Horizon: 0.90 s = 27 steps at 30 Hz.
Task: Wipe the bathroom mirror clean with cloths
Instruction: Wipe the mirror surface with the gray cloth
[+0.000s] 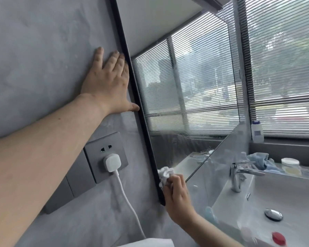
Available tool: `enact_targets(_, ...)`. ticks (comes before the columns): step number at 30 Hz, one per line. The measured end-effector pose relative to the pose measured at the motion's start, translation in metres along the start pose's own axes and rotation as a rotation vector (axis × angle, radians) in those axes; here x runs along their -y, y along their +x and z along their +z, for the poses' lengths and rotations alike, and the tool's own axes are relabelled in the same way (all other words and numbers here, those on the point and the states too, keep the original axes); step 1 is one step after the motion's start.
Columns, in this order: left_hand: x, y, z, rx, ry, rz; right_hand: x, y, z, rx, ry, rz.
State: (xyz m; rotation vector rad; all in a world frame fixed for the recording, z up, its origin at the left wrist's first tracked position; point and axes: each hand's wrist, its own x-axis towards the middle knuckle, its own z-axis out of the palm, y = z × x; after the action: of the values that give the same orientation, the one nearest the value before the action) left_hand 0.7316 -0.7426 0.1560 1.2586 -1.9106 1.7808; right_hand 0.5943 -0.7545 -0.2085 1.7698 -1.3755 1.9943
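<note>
Two hands: right hand (177,195) grips crumpled white cloth (165,173) on mirror (194,86), bottom corner, against thin black frame (145,131). Above it, left hand (108,82) flat, fingers spread, on matte grey wall (43,50), thumb touching frame. Streaky glass beyond.

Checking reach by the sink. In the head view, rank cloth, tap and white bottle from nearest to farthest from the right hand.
1. Cloth, held in the right hand, low on the mirror.
2. Tap, to its right on the basin.
3. Bottle, farther back on the sill.
</note>
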Motion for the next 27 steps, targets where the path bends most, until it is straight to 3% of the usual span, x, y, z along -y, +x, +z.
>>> enact_targets(6,0.000,0.000,0.002,-0.001,0.020,0.008,-0.015,-0.032,0.001,0.058,-0.054,0.025)
enact_targets(13,0.000,0.000,0.005,-0.010,0.015,0.006,-0.004,0.035,-0.002,-0.039,-0.037,-0.038)
enact_targets(18,-0.002,0.002,0.007,-0.031,0.008,-0.004,-0.031,0.124,-0.013,-0.328,0.103,0.337)
enact_targets(22,-0.004,0.003,0.008,-0.039,0.009,-0.005,-0.064,0.166,-0.029,-0.418,0.153,0.551)
enact_targets(24,-0.004,0.004,0.007,-0.036,0.011,-0.009,-0.057,0.162,-0.027,-0.393,0.165,0.516)
enact_targets(27,-0.004,0.004,0.008,-0.036,0.012,-0.010,-0.018,0.126,-0.014,-0.292,0.139,0.210)
